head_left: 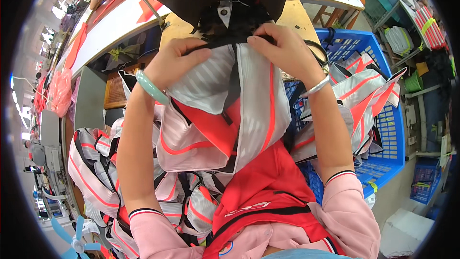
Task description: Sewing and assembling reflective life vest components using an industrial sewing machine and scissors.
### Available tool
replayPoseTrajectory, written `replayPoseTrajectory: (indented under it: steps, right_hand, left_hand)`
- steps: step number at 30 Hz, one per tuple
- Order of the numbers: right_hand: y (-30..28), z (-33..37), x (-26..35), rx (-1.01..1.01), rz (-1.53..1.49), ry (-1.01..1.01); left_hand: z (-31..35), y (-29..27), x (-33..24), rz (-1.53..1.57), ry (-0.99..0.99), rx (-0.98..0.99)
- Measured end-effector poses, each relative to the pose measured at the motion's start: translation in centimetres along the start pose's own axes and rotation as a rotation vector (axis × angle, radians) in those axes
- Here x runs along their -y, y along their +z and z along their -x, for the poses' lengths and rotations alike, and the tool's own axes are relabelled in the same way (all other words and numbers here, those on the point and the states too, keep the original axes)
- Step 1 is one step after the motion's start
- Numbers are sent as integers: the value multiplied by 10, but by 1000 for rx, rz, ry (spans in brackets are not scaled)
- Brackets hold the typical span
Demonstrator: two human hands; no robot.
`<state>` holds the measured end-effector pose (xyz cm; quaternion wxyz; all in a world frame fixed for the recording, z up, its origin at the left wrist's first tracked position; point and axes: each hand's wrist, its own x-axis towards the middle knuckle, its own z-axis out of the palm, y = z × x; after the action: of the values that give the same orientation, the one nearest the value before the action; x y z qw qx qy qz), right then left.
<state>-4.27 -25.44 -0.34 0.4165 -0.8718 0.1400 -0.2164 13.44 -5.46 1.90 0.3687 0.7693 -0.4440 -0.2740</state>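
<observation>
I see left hand (176,62), right hand (289,52) pinching grey-red fabric (258,108) by its black edge (231,39) — just before machine head (224,13); uneven pull could skew it; hanging weight could drag it.

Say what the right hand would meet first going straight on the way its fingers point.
The right hand would probably first meet the bunched black fabric edge just ahead of it, then perhaps the pointed silver metal machine part; depth is unclear.
</observation>
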Motion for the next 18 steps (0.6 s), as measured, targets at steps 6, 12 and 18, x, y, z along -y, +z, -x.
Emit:
replayPoseTrajectory:
  steps: [6, 12, 18]
  right_hand:
    - [3, -23, -3, -18, 16, -5]
    - [2, -37, -12, -41, -24, -68]
    - [-10, -28, -11, -81, -67, -103]
  left_hand:
    - [-19, -10, 8, 65, -33, -23]
    - [-27, -19, 1, 89, -34, -77]
    - [-15, -26, -3, 107, -90, -157]
